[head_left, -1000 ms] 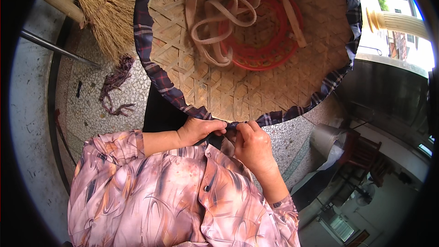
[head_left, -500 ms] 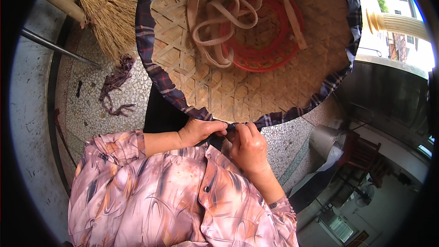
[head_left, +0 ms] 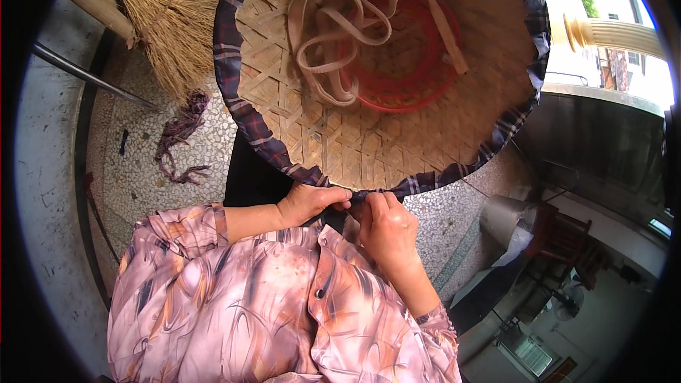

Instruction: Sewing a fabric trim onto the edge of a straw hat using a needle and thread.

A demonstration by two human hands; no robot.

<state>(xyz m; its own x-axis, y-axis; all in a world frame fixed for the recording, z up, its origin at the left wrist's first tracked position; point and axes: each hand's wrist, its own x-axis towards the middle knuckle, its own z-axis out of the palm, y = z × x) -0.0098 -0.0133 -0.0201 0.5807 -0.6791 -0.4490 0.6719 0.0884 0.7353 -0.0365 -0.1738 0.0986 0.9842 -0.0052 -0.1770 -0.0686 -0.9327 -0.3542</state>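
Note:
A round woven bamboo basket (head_left: 284, 99), its rim wrapped in dark plaid cloth (head_left: 245, 117), rises in front of me. At the rim's near edge, my left hand (head_left: 311, 203) is closed, thumb and fingers pinching the cloth edging. Right beside it, my right hand (head_left: 390, 230) is also closed, fingertips pressed on the same edging. What lies between the fingertips is mostly hidden. Inside the basket, a red plastic sieve-like basket (head_left: 404, 103) lies with a pale flat strap (head_left: 333, 64) looped loosely over and beside it.
A straw broom (head_left: 170, 28) stands at the upper left, near a metal rod (head_left: 92, 74). Dark purplish strands (head_left: 181, 131) lie on the speckled floor (head_left: 142, 191). To the right are a metal bucket (head_left: 502, 216), a wooden chair (head_left: 564, 234) and a fan (head_left: 567, 301).
The basket has tilted a little, its right side shifting slightly left. Both hands stay at nearly the same spot on the rim, still gripping.

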